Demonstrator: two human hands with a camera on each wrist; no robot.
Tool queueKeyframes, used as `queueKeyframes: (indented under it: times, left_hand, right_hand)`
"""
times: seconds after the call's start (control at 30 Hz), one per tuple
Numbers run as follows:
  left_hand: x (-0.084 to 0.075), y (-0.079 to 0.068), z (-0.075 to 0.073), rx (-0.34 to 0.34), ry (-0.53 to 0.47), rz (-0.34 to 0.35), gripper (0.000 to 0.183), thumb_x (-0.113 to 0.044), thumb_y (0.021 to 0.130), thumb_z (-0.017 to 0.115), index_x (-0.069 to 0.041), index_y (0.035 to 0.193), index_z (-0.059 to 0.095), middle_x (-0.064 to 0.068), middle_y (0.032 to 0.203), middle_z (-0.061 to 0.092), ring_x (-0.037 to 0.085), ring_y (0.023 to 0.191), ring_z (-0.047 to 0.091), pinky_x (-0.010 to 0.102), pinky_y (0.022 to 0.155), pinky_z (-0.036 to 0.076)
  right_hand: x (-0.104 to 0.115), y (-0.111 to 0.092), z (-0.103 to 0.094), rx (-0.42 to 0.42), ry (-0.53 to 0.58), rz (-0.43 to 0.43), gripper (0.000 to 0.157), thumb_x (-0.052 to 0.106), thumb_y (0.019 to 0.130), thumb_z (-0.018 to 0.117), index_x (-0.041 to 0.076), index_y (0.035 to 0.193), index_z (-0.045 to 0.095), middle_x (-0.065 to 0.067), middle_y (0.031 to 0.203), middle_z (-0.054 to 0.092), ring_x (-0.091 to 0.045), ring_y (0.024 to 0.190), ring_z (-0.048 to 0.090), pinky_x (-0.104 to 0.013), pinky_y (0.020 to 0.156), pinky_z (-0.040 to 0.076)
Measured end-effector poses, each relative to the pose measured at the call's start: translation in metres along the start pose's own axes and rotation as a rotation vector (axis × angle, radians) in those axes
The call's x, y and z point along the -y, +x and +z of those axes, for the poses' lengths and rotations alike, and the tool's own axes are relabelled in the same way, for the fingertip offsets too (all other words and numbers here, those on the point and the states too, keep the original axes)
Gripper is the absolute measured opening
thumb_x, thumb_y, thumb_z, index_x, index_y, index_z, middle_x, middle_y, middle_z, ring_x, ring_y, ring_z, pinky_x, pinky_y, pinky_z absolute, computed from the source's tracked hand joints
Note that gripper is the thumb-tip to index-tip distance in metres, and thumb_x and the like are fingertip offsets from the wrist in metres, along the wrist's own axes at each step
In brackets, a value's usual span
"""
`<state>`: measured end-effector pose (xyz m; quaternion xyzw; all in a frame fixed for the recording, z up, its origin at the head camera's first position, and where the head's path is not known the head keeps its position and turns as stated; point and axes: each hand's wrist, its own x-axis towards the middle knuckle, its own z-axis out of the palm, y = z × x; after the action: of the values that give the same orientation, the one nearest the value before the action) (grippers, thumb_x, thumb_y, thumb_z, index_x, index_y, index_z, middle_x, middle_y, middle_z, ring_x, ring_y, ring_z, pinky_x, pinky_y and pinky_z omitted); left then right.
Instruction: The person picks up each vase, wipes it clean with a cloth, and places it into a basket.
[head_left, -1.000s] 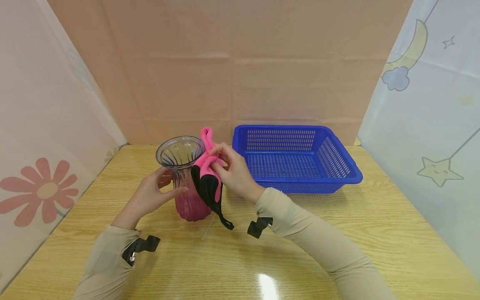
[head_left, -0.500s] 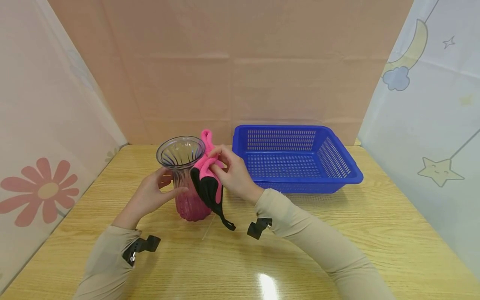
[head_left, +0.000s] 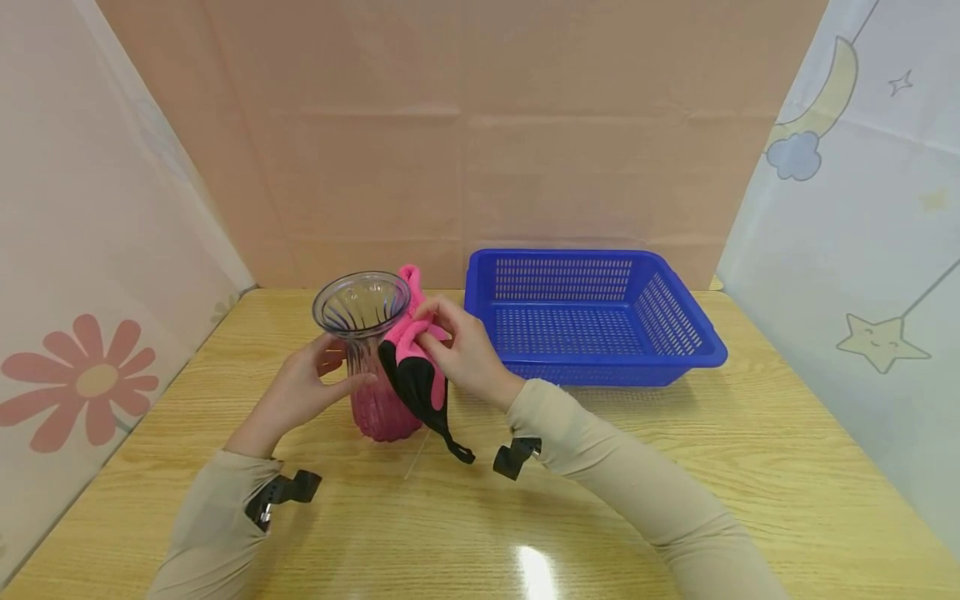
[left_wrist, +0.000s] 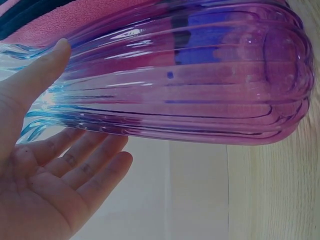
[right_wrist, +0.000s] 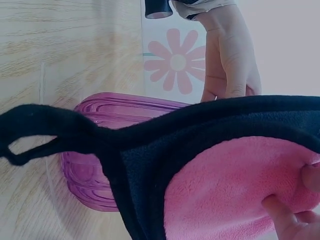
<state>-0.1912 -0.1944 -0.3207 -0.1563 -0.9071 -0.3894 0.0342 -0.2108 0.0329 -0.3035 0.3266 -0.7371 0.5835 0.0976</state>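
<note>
A ribbed glass vase (head_left: pixel 381 400), clear at the flared rim and pink toward its base, stands upright on the table. My left hand (head_left: pixel 303 385) holds its neck from the left, thumb in front and fingers behind, as the left wrist view shows. Against the vase's right side lies a fluffy pink cloth (right_wrist: pixel 220 185) with black edging and a black hanging loop (head_left: pixel 459 451). The thumb and fingers of my right hand (head_left: pixel 468 350) pinch the cloth's pink part just below the rim. The cloth hides part of the vase.
A blue plastic basket (head_left: pixel 592 360) with slotted walls stands at the back right of the wooden table (head_left: pixel 637 483). Patterned sheets hang at the left and right, and a plain peach sheet (head_left: pixel 465 133) hangs behind. Each wrist wears a black strap.
My right hand and the cloth have slid slightly down beside the vase, and the cloth's loop has swung a little to the right. The left hand and vase stay put.
</note>
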Motion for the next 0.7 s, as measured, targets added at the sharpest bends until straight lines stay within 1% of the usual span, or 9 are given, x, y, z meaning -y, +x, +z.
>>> queueKeyframes:
  times: [0.17, 0.3, 0.47, 0.57, 0.7]
  left_hand:
    - [-0.0005, -0.0002, -0.0002, -0.001, 0.002, -0.002, 0.07, -0.032, 0.082, 0.072, -0.004, 0.137, 0.039, 0.026, 0.127, 0.055, 0.046, 0.116, 0.054, 0.056, 0.095, 0.047]
    - [-0.001, -0.0008, -0.0004, 0.001, -0.004, 0.002, 0.07, -0.032, 0.082, 0.072, -0.003, 0.137, 0.04, 0.026, 0.125, 0.056, 0.046, 0.116, 0.054, 0.056, 0.096, 0.047]
    - [-0.0024, -0.0012, -0.0009, 0.003, 0.001, 0.003, 0.069, -0.03, 0.082, 0.071, -0.003, 0.137, 0.039, 0.027, 0.124, 0.056, 0.047, 0.117, 0.053, 0.056, 0.097, 0.046]
    - [-0.0025, -0.001, -0.0011, 0.0, 0.004, 0.007, 0.069, -0.03, 0.082, 0.071, -0.002, 0.137, 0.039, 0.027, 0.124, 0.056, 0.047, 0.117, 0.052, 0.056, 0.098, 0.046]
    - [-0.0017, -0.0008, -0.0013, 0.002, 0.006, 0.004, 0.069, -0.03, 0.082, 0.072, -0.002, 0.137, 0.039, 0.027, 0.124, 0.056, 0.048, 0.117, 0.052, 0.056, 0.097, 0.046]
  right_hand:
    - [-0.0007, -0.0004, 0.0006, 0.007, -0.016, 0.014, 0.013, -0.007, 0.088, 0.055, -0.004, 0.1, 0.051, -0.021, 0.107, 0.058, -0.031, 0.108, 0.061, -0.028, 0.083, 0.057]
    - [-0.0016, -0.0003, 0.0012, 0.011, -0.043, 0.015, 0.013, -0.007, 0.087, 0.055, -0.002, 0.099, 0.052, -0.019, 0.104, 0.06, -0.028, 0.103, 0.062, -0.027, 0.08, 0.058]
    - [-0.0034, -0.0005, 0.0024, 0.03, -0.149, 0.002, 0.011, -0.003, 0.086, 0.057, 0.002, 0.096, 0.054, -0.014, 0.098, 0.062, -0.023, 0.095, 0.063, -0.027, 0.08, 0.058]
    - [-0.0038, -0.0008, 0.0027, 0.038, -0.208, -0.01, 0.011, -0.001, 0.086, 0.058, 0.003, 0.095, 0.055, -0.012, 0.095, 0.063, -0.022, 0.094, 0.063, -0.03, 0.083, 0.058]
    - [-0.004, -0.0015, 0.0028, 0.05, -0.25, -0.014, 0.012, -0.001, 0.085, 0.058, 0.004, 0.095, 0.056, -0.011, 0.094, 0.064, -0.022, 0.094, 0.063, -0.034, 0.085, 0.057]
